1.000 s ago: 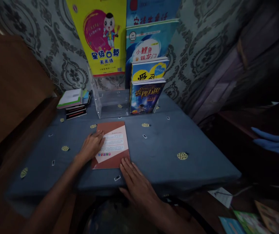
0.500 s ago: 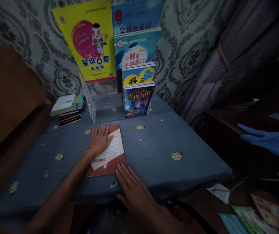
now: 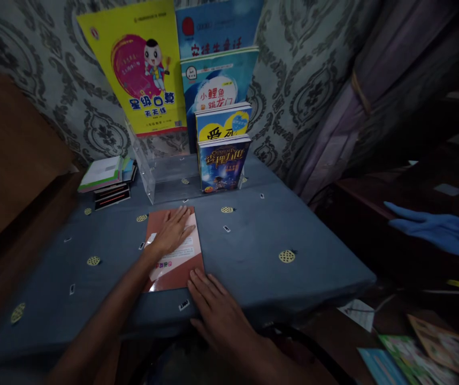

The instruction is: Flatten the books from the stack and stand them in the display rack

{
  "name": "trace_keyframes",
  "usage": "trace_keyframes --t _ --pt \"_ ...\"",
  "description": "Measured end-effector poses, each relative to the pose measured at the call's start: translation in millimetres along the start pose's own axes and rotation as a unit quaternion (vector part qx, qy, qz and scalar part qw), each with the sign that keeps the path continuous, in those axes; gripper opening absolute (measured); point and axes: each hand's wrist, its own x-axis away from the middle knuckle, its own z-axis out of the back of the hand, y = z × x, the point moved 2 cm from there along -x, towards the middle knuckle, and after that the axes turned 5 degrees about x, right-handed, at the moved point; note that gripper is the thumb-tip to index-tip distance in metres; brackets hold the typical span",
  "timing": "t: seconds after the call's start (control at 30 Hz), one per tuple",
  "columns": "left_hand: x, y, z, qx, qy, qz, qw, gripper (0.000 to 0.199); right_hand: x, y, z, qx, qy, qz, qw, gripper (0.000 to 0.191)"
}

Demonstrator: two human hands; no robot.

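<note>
A thin book (image 3: 187, 271) with a reddish-brown and pale pink cover lies flat near the front of the cloth-covered table (image 3: 245, 251). My left hand (image 3: 172, 233) rests palm down on its upper part, fingers stretched out, hiding some of the print. At the book's lower right corner, my right hand (image 3: 216, 305) lies with its fingers extended, fingertips touching the edge. Behind the book stands a clear acrylic rack (image 3: 148, 179). It holds a tall yellow workbook (image 3: 141, 69) on the left and, on the right, a dark blue book (image 3: 221, 166) in front of several others.
A stack of small books or notebooks (image 3: 107, 176) sits at the table's back left. Off to the right, a blue glove (image 3: 438, 227) lies on a dark surface. Several booklets (image 3: 406, 358) are on the floor at lower right. A patterned curtain (image 3: 293, 96) hangs behind the table.
My left hand has slid across the book cover toward its upper right. My right hand stays at the lower corner. The whole view has shifted slightly.
</note>
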Motion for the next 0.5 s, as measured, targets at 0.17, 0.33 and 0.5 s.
trace_keyframes --t 0.17,0.33,0.5 --pt "1.6 -1.3 1.5 0.041 0.032 -0.005 0.999 0.052 -9.4 8.9 16.9 -0.051 -0.021 -0.011 0.998 0.045" --pt "6.1 -8.0 15.8 0.046 0.103 0.038 0.993 0.042 -41.1 23.0 34.8 -0.105 -0.028 -0.029 0.994 0.023" --pt "25.9 -22.2 46.1 -0.085 0.138 0.175 0.971 0.038 -98.3 41.0 23.9 -0.064 -0.024 0.003 0.998 0.032"
